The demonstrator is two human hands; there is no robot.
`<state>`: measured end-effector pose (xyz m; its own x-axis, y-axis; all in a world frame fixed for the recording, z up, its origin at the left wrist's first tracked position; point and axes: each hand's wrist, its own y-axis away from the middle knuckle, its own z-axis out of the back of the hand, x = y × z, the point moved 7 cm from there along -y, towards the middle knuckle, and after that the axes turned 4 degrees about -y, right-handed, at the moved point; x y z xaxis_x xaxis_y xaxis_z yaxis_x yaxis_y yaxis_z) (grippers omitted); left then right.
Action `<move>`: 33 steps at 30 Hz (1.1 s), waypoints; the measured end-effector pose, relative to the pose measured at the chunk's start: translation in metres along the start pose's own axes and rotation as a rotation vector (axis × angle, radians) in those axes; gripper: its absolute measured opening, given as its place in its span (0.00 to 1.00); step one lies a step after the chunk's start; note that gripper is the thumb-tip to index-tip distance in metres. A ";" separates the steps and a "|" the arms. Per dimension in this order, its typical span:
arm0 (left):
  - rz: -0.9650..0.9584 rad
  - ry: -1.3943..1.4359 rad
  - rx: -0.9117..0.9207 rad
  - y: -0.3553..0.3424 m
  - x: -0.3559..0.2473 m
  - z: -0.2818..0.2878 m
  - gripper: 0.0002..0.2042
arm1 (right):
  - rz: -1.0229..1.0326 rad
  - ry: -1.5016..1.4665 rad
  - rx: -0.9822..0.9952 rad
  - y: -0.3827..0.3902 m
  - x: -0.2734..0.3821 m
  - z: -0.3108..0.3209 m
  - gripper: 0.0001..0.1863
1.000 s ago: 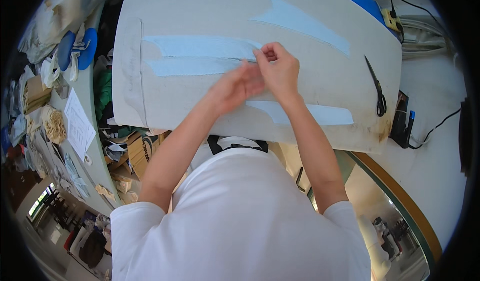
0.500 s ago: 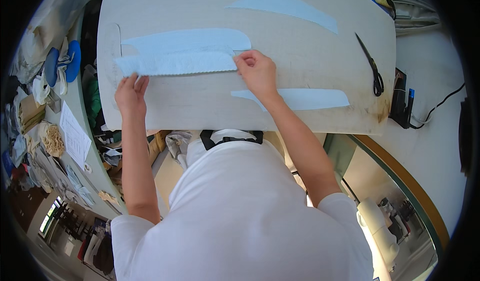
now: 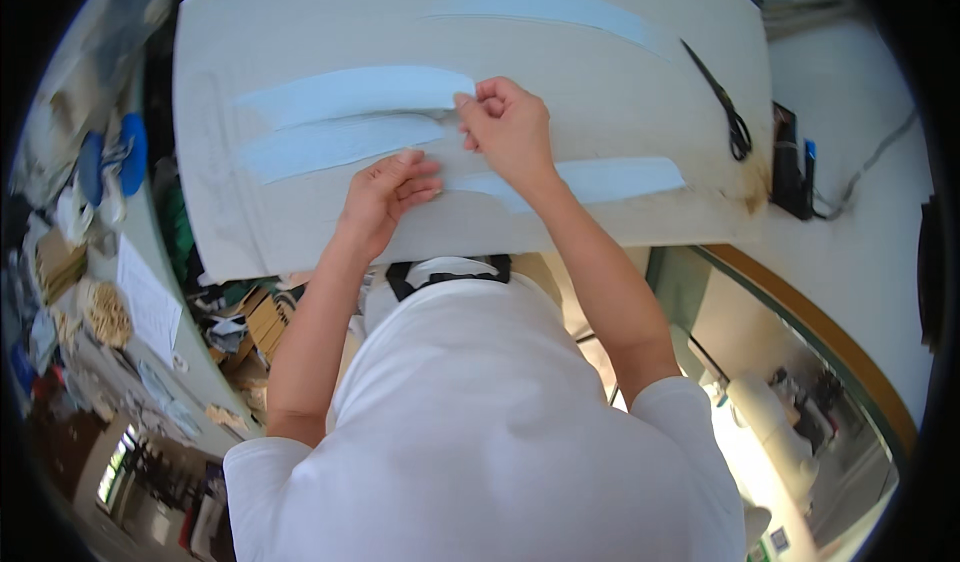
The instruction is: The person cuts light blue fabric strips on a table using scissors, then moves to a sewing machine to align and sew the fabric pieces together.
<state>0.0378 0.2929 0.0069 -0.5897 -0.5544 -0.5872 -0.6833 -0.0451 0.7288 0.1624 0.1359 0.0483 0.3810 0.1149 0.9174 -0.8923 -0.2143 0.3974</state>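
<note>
Thumb and fingers of my right hand pinch the right end of a long, light blue fabric piece with a curved upper edge. Just below it on the board lies another light blue strip, narrower at its right end. My left hand is by that strip's lower right side, fingers loosely bent and apart, holding nothing. Partly behind my right wrist rests a third pale blue piece. A larger blue piece lies at the far side. The picture is slightly blurred.
Black scissors lie at the right of the pale work board. Beyond its right edge are a black holder and a cable. On the left, a side table holds a paper sheet, blue-handled items and cloth bundles.
My left hand has let go of the toothed-edge strip's left end and moved right, towards my right hand. My right hand now pinches the upper piece's end. The two pieces lie less overlapped.
</note>
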 end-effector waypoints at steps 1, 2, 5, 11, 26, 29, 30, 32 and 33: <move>0.053 0.277 0.137 0.003 -0.003 -0.027 0.15 | -0.019 -0.012 0.009 0.017 0.013 0.011 0.08; 0.112 0.548 0.273 0.002 -0.004 -0.051 0.16 | -0.033 -0.027 0.013 0.031 0.019 0.022 0.08; -0.026 0.812 0.154 -0.039 -0.005 -0.045 0.15 | -0.115 -0.036 -0.023 0.075 0.017 0.093 0.08; 0.150 0.406 0.087 -0.022 0.042 -0.083 0.12 | -0.176 0.126 -0.265 0.106 -0.014 0.262 0.07; -0.596 -1.106 -0.527 0.022 0.044 -0.084 0.07 | 0.144 0.959 -0.535 0.048 -0.063 0.328 0.24; -0.913 -1.355 -0.381 0.007 0.025 -0.131 0.16 | 0.240 1.128 -0.384 0.042 -0.072 0.314 0.21; -0.833 -1.400 -0.337 0.000 0.028 -0.138 0.22 | 0.242 1.132 -0.288 0.038 -0.076 0.309 0.20; -0.781 -1.608 -0.251 -0.010 0.039 -0.150 0.21 | 0.013 0.918 -0.361 0.042 -0.081 0.316 0.18; -0.812 -1.664 -0.201 -0.013 0.047 -0.154 0.19 | 0.017 0.794 -0.361 0.043 -0.084 0.318 0.16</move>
<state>0.0851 0.1397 0.0235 -0.0331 0.9260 -0.3762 -0.9967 -0.0028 0.0808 0.1692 -0.1916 -0.0046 0.2055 0.7854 0.5839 -0.9698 0.0832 0.2294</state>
